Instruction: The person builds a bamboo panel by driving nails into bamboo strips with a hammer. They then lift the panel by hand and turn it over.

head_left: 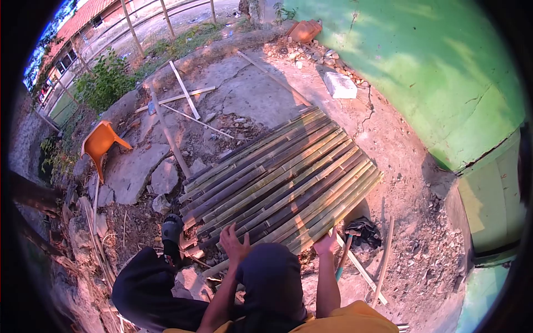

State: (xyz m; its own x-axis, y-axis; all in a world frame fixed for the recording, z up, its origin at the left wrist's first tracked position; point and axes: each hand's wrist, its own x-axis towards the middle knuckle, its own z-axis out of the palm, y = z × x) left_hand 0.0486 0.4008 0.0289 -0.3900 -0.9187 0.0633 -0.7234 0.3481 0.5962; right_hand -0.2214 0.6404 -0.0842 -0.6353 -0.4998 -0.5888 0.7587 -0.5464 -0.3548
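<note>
A panel of split bamboo strips [283,177], green, brown and dark, lies in front of me, its strips side by side and running diagonally. My left hand [234,243] rests at the panel's near edge with its fingers spread. At the near right corner, my right hand [326,242] is closed on the panel's edge, and part of its fingers is hidden under the bamboo. My bent knee [271,272] sits between the two hands.
An orange plastic chair [102,141] stands at the left. Wooden sticks [185,90] lie crossed beyond the panel. A white block [340,85] is near the green wall [444,72]. Right of the panel are a black bag [363,232], loose strips [385,261] and rubble [427,250].
</note>
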